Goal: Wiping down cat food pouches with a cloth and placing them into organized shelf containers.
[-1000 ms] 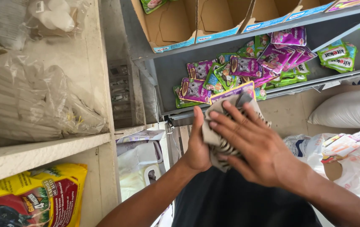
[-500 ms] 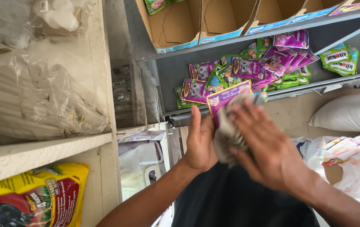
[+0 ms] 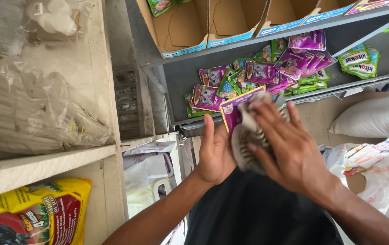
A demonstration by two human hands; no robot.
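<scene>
Left hand (image 3: 215, 152) upright, palm inward, grip cupped; right hand (image 3: 289, 145) pressed flat opposite, fingers spread.
</scene>
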